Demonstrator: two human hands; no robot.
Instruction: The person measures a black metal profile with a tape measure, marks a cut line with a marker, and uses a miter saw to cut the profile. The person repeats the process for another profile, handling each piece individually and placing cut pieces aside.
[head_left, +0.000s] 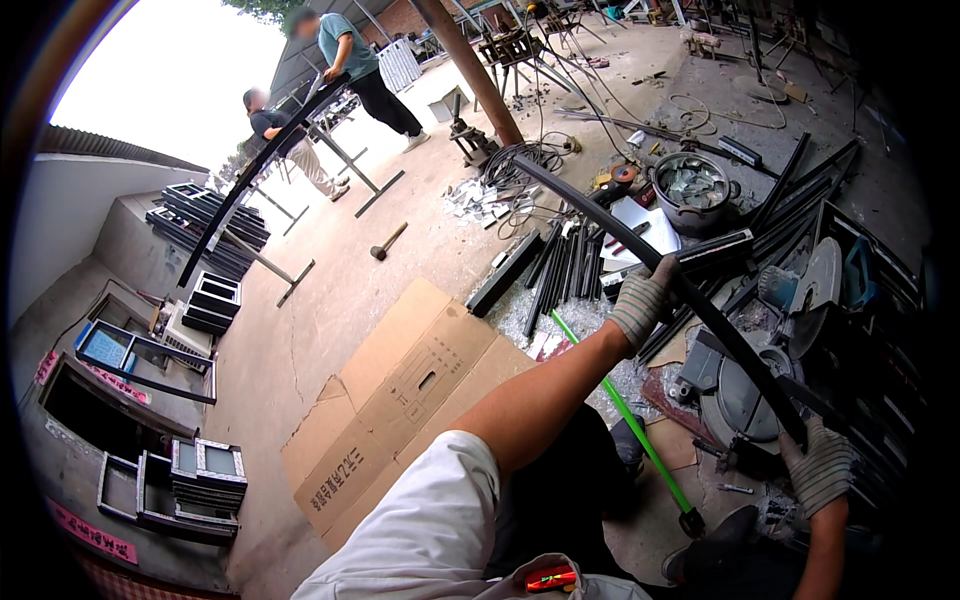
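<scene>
A long black bar, apparently a metal profile point(735, 348), runs slantwise in front of me from the upper middle to the lower right. My left hand point(640, 303), in a striped work glove, is closed around its middle. Near its lower end, my right hand point(820, 468), gloved alike, grips it too; its thumb lies along the bar and the other fingers are partly hidden. Beneath the bar stands a cutting saw with a round grey base point(742, 402) and a disc-shaped guard point(818, 275). A bright green rod point(625, 410) slants below my left forearm.
Flattened cardboard point(400, 390) covers floor at the left. Black profiles point(570, 265) lie beyond, near a metal pot point(692, 190) of scraps. A hammer point(388, 242) rests on the concrete. Two people stand at a long black bar point(262, 158) on stands. Window frames point(190, 485) are stacked far left.
</scene>
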